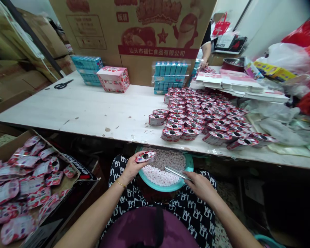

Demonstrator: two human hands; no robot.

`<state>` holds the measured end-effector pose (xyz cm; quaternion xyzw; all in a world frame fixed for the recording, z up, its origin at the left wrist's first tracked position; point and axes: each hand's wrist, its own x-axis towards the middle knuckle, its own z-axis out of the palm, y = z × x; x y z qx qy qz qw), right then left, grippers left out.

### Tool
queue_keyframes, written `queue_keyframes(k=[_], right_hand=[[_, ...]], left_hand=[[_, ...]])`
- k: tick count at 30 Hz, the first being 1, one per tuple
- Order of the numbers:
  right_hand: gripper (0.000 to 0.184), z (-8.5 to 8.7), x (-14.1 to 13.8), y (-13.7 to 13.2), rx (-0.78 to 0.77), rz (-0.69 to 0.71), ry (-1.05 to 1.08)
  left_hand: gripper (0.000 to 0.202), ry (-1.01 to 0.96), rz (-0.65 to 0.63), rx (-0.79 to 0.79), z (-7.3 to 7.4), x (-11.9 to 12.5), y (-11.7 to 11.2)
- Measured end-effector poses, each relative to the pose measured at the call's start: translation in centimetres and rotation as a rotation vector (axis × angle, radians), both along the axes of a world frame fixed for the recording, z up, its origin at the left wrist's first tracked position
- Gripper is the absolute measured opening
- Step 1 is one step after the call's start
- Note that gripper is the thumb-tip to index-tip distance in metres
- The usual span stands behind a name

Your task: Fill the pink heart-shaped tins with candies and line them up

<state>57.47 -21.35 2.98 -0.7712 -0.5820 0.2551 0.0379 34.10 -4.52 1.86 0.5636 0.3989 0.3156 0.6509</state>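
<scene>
Pink pack (145,157) between left hand (132,167) fingertips, scoop (176,173) in right hand (200,186)

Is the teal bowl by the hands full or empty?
Full: small pink and white candies fill the teal bowl almost to its rim.

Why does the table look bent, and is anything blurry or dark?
Head view: the wide lens bows the table edge; the pouches lower left smear into blur; under the table lies deep shadow; the tin in the left hand and the bowl look sharp, evenly lit; the scoop in the right hand glints.
</scene>
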Motion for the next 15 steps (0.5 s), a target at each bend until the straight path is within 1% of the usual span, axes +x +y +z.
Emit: queue_keyframes(k=[4,10,13,15], right_hand=[[0.039,-0.3,0.2,-0.4,0.0,-0.007,0.039],[0.039,-1.2,0.4,-1.3,-0.008,-0.043,0.096],[0.038,-1.6,0.3,-1.6,-0.006,-0.049,0.109],[0.038,-1.8,0.2,-1.8,0.002,-0.051,0.112]], left_hand=[[0.053,-0.074,-0.016,-0.048,1.3,1.4,0.0],[0.054,-0.155,-0.036,-0.075,2.0,2.3,0.2],[0.054,-0.142,-0.051,-0.023,2.7,2.9,0.7],[0.053,-0.092,-0.038,0.059,3.3,3.7,1.7]])
